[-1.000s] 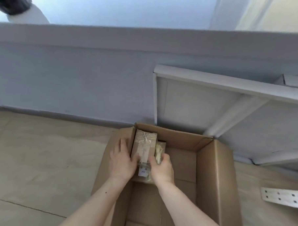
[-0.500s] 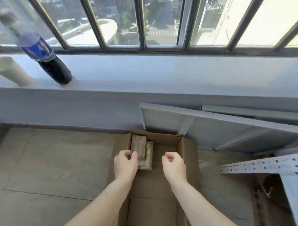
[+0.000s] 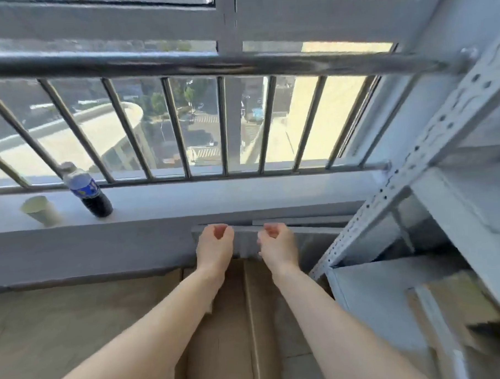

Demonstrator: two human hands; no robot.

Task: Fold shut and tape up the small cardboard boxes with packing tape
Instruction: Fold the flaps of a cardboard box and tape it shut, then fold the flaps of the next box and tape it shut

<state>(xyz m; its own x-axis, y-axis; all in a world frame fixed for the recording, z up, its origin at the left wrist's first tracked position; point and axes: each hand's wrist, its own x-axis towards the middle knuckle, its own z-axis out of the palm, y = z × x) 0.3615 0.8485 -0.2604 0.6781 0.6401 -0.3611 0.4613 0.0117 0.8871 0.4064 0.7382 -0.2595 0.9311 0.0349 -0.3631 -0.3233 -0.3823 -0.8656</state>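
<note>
My left hand and my right hand are lifted side by side in front of the wall under the window. Their fingers are loosely curled and they hold nothing. Below and between my forearms lies the large brown carton, seen as blurred cardboard walls and a fold line. The small taped boxes inside it are hidden from this angle. No tape roll is in view.
A grey board leans on the wall behind my hands. A metal shelving rack with perforated posts stands close on the right. A dark drink bottle and a paper cup stand on the windowsill at left, below the window bars.
My hands let go of the small boxes in the carton and rose out of it. The view tilted up from the carton to the window.
</note>
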